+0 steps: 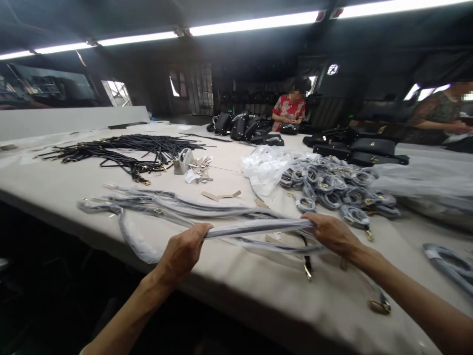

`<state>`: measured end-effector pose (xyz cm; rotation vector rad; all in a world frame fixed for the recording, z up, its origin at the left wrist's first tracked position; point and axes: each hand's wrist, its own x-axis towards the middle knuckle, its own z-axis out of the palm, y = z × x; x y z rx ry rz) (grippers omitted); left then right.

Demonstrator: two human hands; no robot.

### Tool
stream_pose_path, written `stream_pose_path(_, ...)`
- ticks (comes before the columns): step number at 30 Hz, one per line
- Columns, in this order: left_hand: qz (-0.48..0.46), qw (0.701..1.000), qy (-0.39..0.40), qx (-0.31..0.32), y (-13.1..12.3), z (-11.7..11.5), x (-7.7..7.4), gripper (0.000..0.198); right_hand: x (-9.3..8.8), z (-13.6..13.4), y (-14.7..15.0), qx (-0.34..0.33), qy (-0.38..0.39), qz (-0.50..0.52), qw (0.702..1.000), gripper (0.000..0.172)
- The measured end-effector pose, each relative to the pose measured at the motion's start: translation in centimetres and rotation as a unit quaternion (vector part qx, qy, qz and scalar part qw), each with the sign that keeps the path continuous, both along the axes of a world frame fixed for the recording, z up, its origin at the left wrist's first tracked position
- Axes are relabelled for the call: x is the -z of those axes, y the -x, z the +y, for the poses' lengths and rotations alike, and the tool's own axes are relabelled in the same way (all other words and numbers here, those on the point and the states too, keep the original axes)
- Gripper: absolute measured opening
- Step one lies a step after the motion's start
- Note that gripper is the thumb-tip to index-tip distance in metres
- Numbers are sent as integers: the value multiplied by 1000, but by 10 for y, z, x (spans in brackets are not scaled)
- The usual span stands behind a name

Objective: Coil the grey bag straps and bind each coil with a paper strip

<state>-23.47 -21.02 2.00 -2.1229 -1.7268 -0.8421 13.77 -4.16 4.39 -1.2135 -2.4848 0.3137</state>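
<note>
Stretched between my two hands is a dark bag strap [258,228] in a clear plastic sleeve. My left hand [186,245] is closed round one part of it, and my right hand [328,231] grips it farther right. A gold clasp [308,271] on a short black end hangs near my right hand; another gold clasp [380,306] lies by the table's front edge, below my right forearm. Behind the held strap, more sleeved straps [177,203] lie lengthwise on the pale table [236,276]. Which strap each clasp belongs to is unclear.
Coiled, wrapped straps [332,182] are heaped at the right beside crumpled plastic [264,165]. Bare black straps [125,148] lie at the back left, near a tape dispenser [183,161] and paper tags [199,170]. Black bags [244,125] and two people [288,111] are farther back.
</note>
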Motion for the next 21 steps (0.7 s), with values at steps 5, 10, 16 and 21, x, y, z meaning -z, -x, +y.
stream_pose_path(5, 8, 1000, -3, -19, 30, -34, -11, 27, -21, -16, -18, -5, 125, 53, 991, 40)
stream_pose_path(10, 9, 1000, -21, -1, 45, -77, -20, 28, -32, -47, 15, -91, 245, 115, 958, 37)
stream_pose_path(16, 31, 999, -11, 23, 4, -106, -67, 25, -26, -94, 128, -303, 355, 236, 852, 81)
stream_pose_path(21, 71, 994, -47, -70, 22, -153, -107, 21, -12, -150, 194, -392, 580, 223, 679, 46)
